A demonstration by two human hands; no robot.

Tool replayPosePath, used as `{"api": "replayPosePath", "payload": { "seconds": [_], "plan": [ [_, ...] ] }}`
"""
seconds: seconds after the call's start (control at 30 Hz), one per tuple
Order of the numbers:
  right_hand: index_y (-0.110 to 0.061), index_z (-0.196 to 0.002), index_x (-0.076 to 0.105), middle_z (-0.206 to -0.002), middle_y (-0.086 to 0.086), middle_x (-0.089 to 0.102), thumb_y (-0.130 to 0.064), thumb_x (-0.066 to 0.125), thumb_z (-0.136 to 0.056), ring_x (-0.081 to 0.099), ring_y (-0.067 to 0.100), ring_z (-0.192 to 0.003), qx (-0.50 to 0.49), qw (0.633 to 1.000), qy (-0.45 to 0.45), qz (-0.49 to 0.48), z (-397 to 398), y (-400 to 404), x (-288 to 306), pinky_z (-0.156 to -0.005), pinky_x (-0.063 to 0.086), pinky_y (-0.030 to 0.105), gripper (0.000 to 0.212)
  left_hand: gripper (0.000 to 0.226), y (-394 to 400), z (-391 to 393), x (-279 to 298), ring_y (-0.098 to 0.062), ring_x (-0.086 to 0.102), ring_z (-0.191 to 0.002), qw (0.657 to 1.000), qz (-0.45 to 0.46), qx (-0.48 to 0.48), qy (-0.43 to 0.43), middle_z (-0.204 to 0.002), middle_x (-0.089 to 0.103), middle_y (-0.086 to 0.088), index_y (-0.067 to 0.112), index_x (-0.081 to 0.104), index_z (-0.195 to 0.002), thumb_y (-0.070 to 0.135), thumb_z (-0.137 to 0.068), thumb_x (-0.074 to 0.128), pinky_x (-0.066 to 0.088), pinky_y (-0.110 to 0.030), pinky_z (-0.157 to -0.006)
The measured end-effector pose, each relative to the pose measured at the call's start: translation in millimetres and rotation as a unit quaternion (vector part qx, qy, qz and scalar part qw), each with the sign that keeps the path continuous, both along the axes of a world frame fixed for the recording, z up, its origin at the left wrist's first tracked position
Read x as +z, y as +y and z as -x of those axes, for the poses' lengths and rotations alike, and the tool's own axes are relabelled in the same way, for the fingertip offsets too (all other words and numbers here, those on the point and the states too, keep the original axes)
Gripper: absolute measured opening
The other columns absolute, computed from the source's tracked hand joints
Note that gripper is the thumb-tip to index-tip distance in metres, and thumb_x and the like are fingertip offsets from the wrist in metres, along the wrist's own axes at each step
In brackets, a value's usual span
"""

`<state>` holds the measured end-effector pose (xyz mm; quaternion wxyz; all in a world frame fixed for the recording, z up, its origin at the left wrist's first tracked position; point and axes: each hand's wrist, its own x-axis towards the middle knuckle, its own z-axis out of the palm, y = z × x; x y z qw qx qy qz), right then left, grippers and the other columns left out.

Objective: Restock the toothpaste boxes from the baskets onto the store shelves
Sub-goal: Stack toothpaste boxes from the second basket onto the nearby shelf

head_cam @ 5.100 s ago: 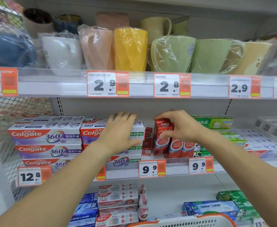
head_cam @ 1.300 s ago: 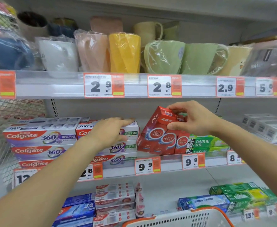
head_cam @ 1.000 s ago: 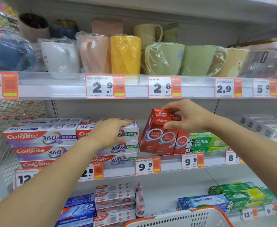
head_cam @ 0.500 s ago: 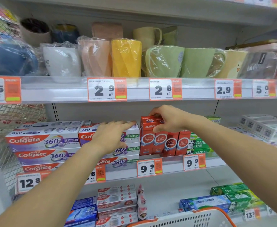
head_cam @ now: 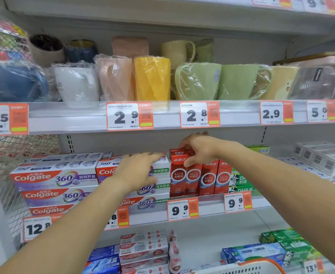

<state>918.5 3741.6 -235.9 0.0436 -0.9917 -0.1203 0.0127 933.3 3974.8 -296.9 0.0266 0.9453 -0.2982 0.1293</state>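
Several red toothpaste boxes (head_cam: 208,178) stand upright in a row on the middle shelf (head_cam: 210,204). My right hand (head_cam: 199,148) grips the tops of the leftmost red boxes (head_cam: 178,175), thumb in front and fingers behind. My left hand (head_cam: 137,171) lies flat with fingers spread against a stack of white and red Colgate 360 boxes (head_cam: 55,178) just left of the red row. Green Darlie boxes (head_cam: 242,182) sit to the right of the red ones.
Plastic-wrapped cups (head_cam: 152,78) fill the shelf above. More toothpaste boxes (head_cam: 143,250) lie on the lower shelf. A white basket with an orange rim (head_cam: 257,266) shows at the bottom edge. White boxes (head_cam: 325,159) stack at the far right. Wire mesh (head_cam: 14,151) bounds the left.
My right hand swung the tilted red boxes upright and set them into the row on the shelf. The left hand stayed pressed on the Colgate stack.
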Motion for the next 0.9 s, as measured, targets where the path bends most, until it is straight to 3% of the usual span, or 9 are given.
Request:
{"api": "replayPosePath", "payload": {
  "seconds": [0.2,0.33,0.6,0.77,0.9],
  "plan": [
    [-0.019,-0.139,0.054,-0.133,0.0,0.063,-0.043,0.075,-0.086,0.061,0.022,-0.115,0.005,0.998,0.057,0.033,-2.1,3.9,-8.3,-0.099,0.051,0.036,0.061,0.079,-4.1,1.5,6.8,-0.021,0.051,-0.133,1.0,0.004,0.004,0.022,-0.15,0.05,0.009,0.042,0.029,-0.154,0.044,-0.088,0.073,0.04,-0.046,-0.108],
    [-0.019,-0.136,0.054,-0.128,-0.002,0.064,-0.043,0.077,-0.085,0.06,0.018,-0.102,0.004,0.997,0.074,0.033,-3.8,2.2,-9.1,-0.091,0.053,0.033,0.061,0.079,-6.7,4.2,5.5,-0.022,0.05,-0.133,1.0,-0.007,0.01,0.015,-0.151,0.049,0.009,0.042,0.026,-0.155,0.044,-0.09,0.07,0.039,-0.047,-0.108],
    [-0.025,-0.134,0.053,-0.128,-0.004,0.064,-0.049,0.082,-0.077,0.064,0.022,-0.113,-0.008,0.997,0.082,-0.008,-2.0,-9.9,-16.1,-0.098,0.054,0.041,0.069,0.083,-9.7,6.9,6.5,-0.023,0.036,-0.145,0.999,-0.033,0.015,0.021,-0.16,0.035,0.007,0.039,0.018,-0.157,0.043,-0.091,0.067,0.029,-0.049,-0.117],
    [-0.026,-0.138,0.052,-0.138,-0.008,0.059,-0.049,0.081,-0.078,0.054,0.013,-0.127,0.002,0.995,-0.029,-0.09,15.4,-12.3,-15.8,-0.112,0.041,0.038,0.07,0.085,-10.6,18.4,1.3,-0.024,0.008,-0.154,1.0,0.022,0.009,0.0,-0.165,0.022,0.002,0.035,0.018,-0.157,0.051,-0.089,0.066,0.011,-0.05,-0.124],
    [-0.03,-0.129,0.059,-0.13,-0.012,0.06,-0.052,0.071,-0.086,0.05,0.012,-0.126,0.005,0.981,-0.174,-0.088,51.0,-16.2,-27.3,-0.112,0.033,0.05,0.05,0.055,-20.5,41.1,-9.0,-0.022,0.035,-0.137,0.969,0.194,-0.044,-0.143,-0.139,0.05,0.0,0.021,0.049,-0.139,0.038,-0.09,0.068,0.03,-0.042,-0.116]
  ]
}}
